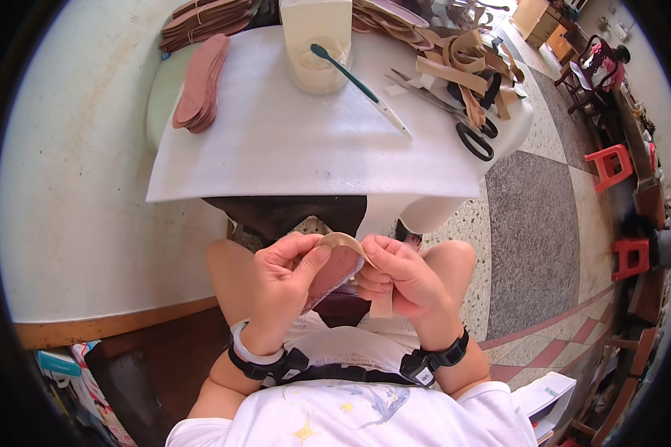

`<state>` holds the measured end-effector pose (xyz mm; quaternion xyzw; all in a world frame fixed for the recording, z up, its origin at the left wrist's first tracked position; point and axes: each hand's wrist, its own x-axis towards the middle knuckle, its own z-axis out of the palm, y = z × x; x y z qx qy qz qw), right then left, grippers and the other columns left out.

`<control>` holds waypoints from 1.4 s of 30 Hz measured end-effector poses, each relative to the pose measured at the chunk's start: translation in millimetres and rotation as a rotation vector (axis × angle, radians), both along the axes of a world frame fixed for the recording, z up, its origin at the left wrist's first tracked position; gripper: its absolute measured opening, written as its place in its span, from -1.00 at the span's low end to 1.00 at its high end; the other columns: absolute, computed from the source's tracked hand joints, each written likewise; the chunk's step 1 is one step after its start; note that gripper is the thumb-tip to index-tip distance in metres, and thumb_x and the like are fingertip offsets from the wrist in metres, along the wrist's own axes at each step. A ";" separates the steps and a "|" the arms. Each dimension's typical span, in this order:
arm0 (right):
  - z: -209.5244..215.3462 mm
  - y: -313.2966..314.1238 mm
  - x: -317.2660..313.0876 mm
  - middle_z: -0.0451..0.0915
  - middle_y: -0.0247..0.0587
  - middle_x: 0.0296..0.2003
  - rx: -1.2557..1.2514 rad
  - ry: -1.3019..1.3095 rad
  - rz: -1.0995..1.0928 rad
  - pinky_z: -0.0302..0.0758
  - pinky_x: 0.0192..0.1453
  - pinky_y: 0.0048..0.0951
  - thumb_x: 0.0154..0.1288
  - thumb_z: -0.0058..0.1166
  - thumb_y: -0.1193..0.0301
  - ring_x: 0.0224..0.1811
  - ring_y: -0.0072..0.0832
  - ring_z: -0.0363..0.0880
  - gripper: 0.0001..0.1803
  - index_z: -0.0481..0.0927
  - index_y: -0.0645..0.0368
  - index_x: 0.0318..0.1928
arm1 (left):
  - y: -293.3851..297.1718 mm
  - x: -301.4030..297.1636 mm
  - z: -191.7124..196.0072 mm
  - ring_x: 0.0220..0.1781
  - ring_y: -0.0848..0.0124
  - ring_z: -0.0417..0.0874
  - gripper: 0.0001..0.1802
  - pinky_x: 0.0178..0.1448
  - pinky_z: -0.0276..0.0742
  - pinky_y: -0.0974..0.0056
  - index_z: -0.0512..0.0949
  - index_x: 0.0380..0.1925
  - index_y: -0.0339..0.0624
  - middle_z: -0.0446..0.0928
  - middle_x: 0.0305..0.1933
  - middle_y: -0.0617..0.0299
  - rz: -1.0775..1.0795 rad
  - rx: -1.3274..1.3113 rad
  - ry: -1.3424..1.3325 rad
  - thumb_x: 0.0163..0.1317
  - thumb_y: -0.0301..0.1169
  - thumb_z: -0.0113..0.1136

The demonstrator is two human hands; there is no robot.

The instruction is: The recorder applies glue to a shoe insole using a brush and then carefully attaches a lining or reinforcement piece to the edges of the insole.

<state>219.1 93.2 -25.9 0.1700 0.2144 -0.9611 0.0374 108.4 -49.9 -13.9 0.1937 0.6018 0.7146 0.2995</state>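
Above my lap I hold a pink, insole-shaped piece (335, 270) with a beige strip (341, 239) bent around its upper rounded edge. My left hand (285, 270) is closed, its thumb and fingers pinching the piece and the strip at the upper left. On the right edge, my right hand (404, 274) is closed in a pinch on the beige strip, whose loose end hangs below the fingers. The lower part of the pink piece is partly hidden behind my left hand and wrist.
The white-covered table (276, 149) ahead bears a cut-open plastic container (317, 74), a green-and-white toothbrush (369, 93), black-handled scissors (475, 141), a pink insole stack (201, 86) and tangled beige strips (462, 59). Red stools (611, 167) stand far right.
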 end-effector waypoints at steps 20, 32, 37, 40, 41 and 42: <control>-1.0 -18.8 -5.3 0.53 -0.41 -0.48 0.530 -0.086 -0.377 0.25 -0.46 -0.73 0.36 0.08 0.45 -0.49 -0.77 0.37 -0.80 0.56 0.26 -0.06 | 14.4 3.1 -17.4 -0.30 0.65 0.55 -0.79 -0.21 0.48 0.54 0.61 -0.17 -0.36 0.62 -0.29 0.30 0.169 0.048 -0.214 0.28 -0.45 0.22; 2.2 -5.4 -8.1 0.53 -0.49 -0.50 1.019 -0.262 -0.358 0.30 -0.43 -0.73 0.34 0.09 0.46 -0.49 -0.81 0.37 -0.85 0.59 0.33 -0.24 | 29.8 10.4 -31.3 -0.27 0.56 0.63 -0.82 -0.15 0.56 0.46 0.61 -0.17 -0.25 0.64 -0.27 0.27 0.147 0.201 -0.432 0.29 -0.39 0.20; -4.3 -9.1 -9.2 0.51 -0.50 -0.51 1.064 -0.177 -0.334 0.25 -0.46 -0.76 0.34 0.08 0.47 -0.50 -0.83 0.35 -0.85 0.57 0.35 -0.24 | 22.3 -9.1 -32.4 -0.35 0.56 0.63 -0.77 -0.26 0.57 0.47 0.63 -0.23 -0.28 0.65 -0.33 0.26 -0.021 0.088 -0.376 0.30 -0.33 0.20; -6.8 -8.8 -10.0 0.52 -0.50 -0.51 1.087 -0.171 -0.325 0.25 -0.47 -0.76 0.34 0.08 0.48 -0.50 -0.83 0.36 -0.85 0.57 0.35 -0.24 | 23.2 -9.3 -34.5 -0.37 0.57 0.63 -0.75 -0.28 0.55 0.49 0.65 -0.26 -0.30 0.66 -0.36 0.26 -0.019 0.039 -0.218 0.30 -0.29 0.19; -6.7 -8.6 -10.2 0.52 -0.50 -0.51 1.084 -0.175 -0.323 0.26 -0.46 -0.76 0.34 0.08 0.48 -0.50 -0.83 0.36 -0.85 0.57 0.36 -0.24 | 23.1 -9.0 -35.9 -0.38 0.57 0.63 -0.74 -0.28 0.54 0.49 0.65 -0.26 -0.30 0.66 -0.37 0.25 -0.015 0.019 -0.165 0.31 -0.29 0.19; -5.9 -8.3 -10.6 0.52 -0.49 -0.51 1.080 -0.179 -0.321 0.26 -0.46 -0.76 0.34 0.08 0.48 -0.50 -0.83 0.36 -0.85 0.57 0.36 -0.23 | 23.3 -9.5 -37.0 -0.38 0.58 0.62 -0.74 -0.29 0.54 0.49 0.65 -0.25 -0.30 0.66 -0.37 0.26 -0.020 0.014 -0.139 0.31 -0.29 0.19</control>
